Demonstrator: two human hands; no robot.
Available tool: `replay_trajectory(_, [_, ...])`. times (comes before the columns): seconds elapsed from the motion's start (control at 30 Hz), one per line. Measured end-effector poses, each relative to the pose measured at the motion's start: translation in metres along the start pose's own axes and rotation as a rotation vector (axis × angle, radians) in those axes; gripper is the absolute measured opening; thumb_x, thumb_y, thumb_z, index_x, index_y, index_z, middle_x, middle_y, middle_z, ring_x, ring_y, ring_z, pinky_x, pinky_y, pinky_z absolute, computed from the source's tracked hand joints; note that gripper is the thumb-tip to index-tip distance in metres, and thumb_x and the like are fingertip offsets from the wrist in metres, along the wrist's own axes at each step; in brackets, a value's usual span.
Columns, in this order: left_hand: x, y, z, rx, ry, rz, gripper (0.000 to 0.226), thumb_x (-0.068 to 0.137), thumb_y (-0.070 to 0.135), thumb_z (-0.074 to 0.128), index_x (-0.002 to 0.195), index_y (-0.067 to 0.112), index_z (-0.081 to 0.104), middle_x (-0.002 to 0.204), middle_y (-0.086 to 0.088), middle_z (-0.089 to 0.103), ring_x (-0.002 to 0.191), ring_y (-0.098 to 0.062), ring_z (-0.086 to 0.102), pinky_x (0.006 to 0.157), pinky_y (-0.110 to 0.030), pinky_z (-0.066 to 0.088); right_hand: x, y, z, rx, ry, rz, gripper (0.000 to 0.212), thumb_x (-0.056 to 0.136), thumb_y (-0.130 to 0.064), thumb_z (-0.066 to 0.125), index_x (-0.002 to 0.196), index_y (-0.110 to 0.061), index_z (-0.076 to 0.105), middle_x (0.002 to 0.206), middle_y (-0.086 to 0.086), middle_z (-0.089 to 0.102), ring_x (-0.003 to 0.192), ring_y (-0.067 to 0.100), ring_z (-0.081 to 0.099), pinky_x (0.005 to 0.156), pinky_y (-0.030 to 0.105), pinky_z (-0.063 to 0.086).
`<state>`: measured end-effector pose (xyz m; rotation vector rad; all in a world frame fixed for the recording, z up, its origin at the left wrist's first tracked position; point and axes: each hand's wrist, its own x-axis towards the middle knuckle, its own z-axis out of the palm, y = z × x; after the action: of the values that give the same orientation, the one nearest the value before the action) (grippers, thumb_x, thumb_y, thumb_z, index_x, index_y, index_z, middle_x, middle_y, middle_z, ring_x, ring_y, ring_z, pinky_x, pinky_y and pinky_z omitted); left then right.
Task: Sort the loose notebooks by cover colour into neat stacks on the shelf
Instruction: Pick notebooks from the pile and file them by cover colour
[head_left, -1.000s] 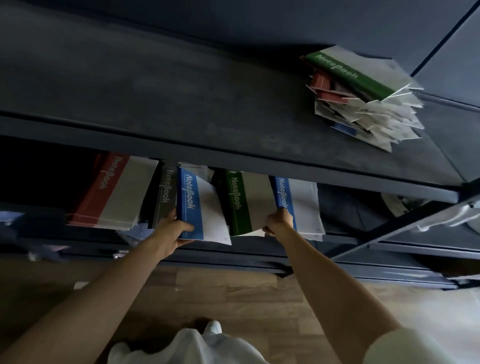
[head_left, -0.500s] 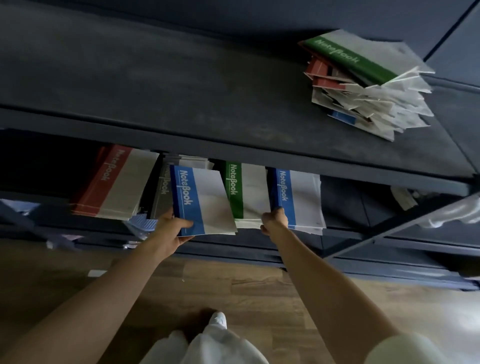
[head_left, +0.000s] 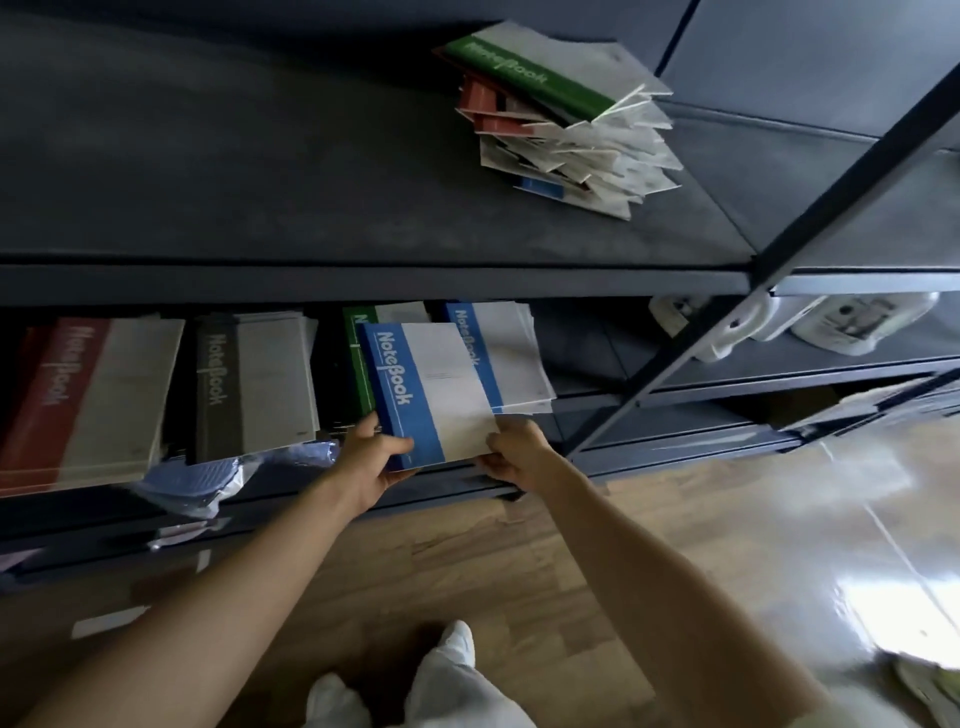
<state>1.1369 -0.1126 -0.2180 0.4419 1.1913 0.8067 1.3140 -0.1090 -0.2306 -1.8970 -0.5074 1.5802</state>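
Blue-banded white notebook (head_left: 436, 395), apparently flat, uncreased

The left grip (head_left: 376, 457) and right grip (head_left: 514, 452) hold a blue notebook (head_left: 431, 389) by its near corners, in front of the green stack (head_left: 357, 358) and blue stack (head_left: 511, 353). A mixed pile (head_left: 566, 130) sits on the upper shelf (head_left: 260, 182).

I grip the near edge of a blue notebook (head_left: 431, 389) with my left hand (head_left: 371, 460) and right hand (head_left: 519, 452). It is tilted and overlaps the green stack (head_left: 358, 358) and the blue stack (head_left: 511, 358) on the lower shelf (head_left: 587, 364). Further left lie a grey stack (head_left: 254, 384) and a red stack (head_left: 88, 400). A messy mixed pile (head_left: 566, 124), green cover on top, sits on the upper shelf (head_left: 260, 197).
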Motion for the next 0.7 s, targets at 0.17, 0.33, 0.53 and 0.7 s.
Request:
replay_trajectory(0.17, [0.008, -0.007, 0.033, -0.044, 0.004, -0.031, 0.062, 0.088, -0.015, 0.047, 0.142, 0.013, 0.035, 0.097, -0.009, 0.059, 0.08, -0.022, 0.058, 0.055, -0.028, 0.054, 0.015, -0.016, -0.034, 0.046, 0.082, -0.036, 0.033, 0.092, 0.013, 0.032, 0.111, -0.006, 0.052, 0.093, 0.011, 0.053, 0.068, 0.021, 0.055, 0.048, 0.027, 0.054])
replay_trajectory(0.33, [0.02, -0.011, 0.066, -0.066, 0.023, -0.033, 0.047, 0.09, -0.012, 0.045, 0.123, 0.022, 0.046, 0.097, -0.008, 0.06, 0.082, -0.021, 0.061, 0.067, -0.033, 0.049, 0.039, -0.04, -0.068, 0.178, 0.115, -0.036, 0.029, 0.094, 0.007, 0.031, 0.102, -0.01, 0.053, 0.1, 0.015, 0.054, 0.071, 0.024, 0.054, 0.052, 0.032, 0.05])
replay_trajectory(0.53, [0.03, -0.024, 0.088, -0.124, 0.123, -0.004, 0.038, 0.092, -0.007, 0.047, 0.116, 0.023, 0.049, 0.108, -0.002, 0.061, 0.102, -0.024, 0.058, 0.071, -0.033, 0.047, 0.074, -0.05, -0.093, 0.261, 0.171, -0.019, 0.028, 0.094, 0.005, 0.031, 0.104, -0.007, 0.054, 0.108, 0.02, 0.057, 0.081, 0.034, 0.056, 0.053, 0.038, 0.05])
replay_trajectory(0.7, [0.031, -0.034, 0.09, -0.125, 0.209, -0.001, 0.037, 0.094, -0.005, 0.046, 0.119, 0.021, 0.047, 0.108, -0.002, 0.061, 0.102, -0.023, 0.056, 0.078, -0.036, 0.044, 0.084, -0.052, -0.095, 0.304, 0.145, 0.031, 0.022, 0.096, 0.002, 0.036, 0.106, -0.007, 0.054, 0.105, 0.019, 0.056, 0.069, 0.029, 0.053, 0.051, 0.038, 0.054])
